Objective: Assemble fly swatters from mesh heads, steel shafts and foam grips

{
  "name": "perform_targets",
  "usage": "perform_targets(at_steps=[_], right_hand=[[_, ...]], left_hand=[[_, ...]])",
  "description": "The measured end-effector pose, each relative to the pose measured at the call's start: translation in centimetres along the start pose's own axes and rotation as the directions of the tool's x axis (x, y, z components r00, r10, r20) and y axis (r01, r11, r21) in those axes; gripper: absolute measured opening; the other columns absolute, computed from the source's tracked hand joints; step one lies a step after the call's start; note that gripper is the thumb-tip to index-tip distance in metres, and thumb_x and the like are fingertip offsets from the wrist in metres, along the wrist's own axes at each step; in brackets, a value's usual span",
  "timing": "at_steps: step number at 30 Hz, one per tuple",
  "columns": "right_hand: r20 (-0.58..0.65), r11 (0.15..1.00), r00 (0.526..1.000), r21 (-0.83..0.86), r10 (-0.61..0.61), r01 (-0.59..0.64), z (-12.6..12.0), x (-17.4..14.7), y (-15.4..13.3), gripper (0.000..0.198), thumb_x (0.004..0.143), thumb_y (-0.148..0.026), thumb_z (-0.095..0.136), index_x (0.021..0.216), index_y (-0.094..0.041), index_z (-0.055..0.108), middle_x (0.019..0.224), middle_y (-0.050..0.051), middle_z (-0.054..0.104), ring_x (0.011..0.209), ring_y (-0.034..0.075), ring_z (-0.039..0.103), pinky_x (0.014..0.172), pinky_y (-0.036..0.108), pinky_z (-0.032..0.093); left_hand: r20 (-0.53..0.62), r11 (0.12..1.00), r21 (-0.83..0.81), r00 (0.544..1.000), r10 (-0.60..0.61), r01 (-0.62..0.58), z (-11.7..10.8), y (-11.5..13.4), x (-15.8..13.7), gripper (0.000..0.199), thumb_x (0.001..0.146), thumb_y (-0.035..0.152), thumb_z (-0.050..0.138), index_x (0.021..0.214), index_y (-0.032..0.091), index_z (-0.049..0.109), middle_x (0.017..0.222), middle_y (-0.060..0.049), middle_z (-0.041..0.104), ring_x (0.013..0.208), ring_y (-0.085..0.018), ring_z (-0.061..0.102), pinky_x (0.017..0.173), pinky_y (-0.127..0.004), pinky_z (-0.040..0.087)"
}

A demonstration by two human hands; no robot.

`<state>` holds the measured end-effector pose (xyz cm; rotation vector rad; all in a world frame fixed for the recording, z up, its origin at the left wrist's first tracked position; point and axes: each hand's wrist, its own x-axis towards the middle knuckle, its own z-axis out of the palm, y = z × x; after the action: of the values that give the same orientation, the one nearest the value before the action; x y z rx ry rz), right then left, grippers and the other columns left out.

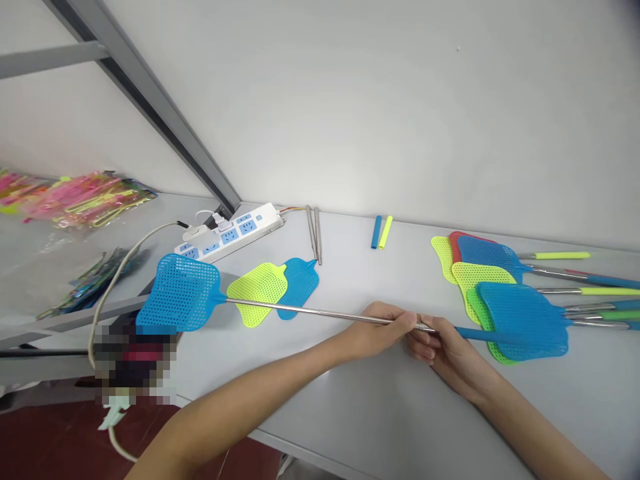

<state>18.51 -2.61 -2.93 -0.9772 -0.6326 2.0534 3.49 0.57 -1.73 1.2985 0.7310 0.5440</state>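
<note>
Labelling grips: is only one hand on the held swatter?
No, the left hand and the right hand both grip the held swatter.

Room ahead, swatter pile (530,313) perhaps obstructive

Looks like you're in some kind of small workshop tbh: loose swatter heads (257,287), metal rods (318,235) and coloured sleeves (375,232) on your bench (380,420), assembled swatters (520,320) piled up, bagged plastic stuff (95,197) to the left.

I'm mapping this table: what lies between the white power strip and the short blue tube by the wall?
Two metal rods and a thin orange wire, in the head view.
</note>
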Motion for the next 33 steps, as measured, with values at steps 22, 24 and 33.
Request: perform_targets(at_steps=[22,24,33], right_hand=[[-0.167,0.999,0.986,0.050,0.008,0.000,-3.4,-4.2,-0.2,0.038,0.082,-0.033,0.042,0.048,-0.018,0.038,0.046,-0.004,0.021,0.045,0.010,0.015,0.043,0.026,0.019],[-0.190,0.999,0.982,0.038,0.009,-0.002,-3.9,-4.8,-0.4,0.038,0.081,-0.034,0.044,0.047,-0.019,0.037,0.046,-0.004,0.020,0.045,0.010,0.014,0.042,0.027,0.018],[-0.280,0.999,0.960,0.010,-0.026,0.030,-6.3,-6.2,-0.7,0.039,0.077,-0.037,0.050,0.045,-0.019,0.036,0.048,-0.005,0.015,0.043,0.009,0.012,0.039,0.027,0.018]], left_hand=[[0.045,0.966,0.253,0.998,0.046,-0.056,0.4,0.1,-0.3,0.040,0.083,0.041,0.032,0.053,0.018,0.020,0.052,0.005,0.016,0.049,-0.007,0.019,0.044,-0.023,0.015],[0.051,0.962,0.265,0.998,0.047,-0.059,0.5,0.1,-0.3,0.040,0.082,0.041,0.033,0.053,0.018,0.019,0.053,0.005,0.016,0.049,-0.007,0.018,0.044,-0.023,0.014],[0.048,0.975,0.221,0.999,0.018,-0.028,0.5,0.2,-0.4,0.042,0.081,0.044,0.035,0.053,0.018,0.019,0.053,0.005,0.015,0.049,-0.007,0.017,0.045,-0.024,0.013]])
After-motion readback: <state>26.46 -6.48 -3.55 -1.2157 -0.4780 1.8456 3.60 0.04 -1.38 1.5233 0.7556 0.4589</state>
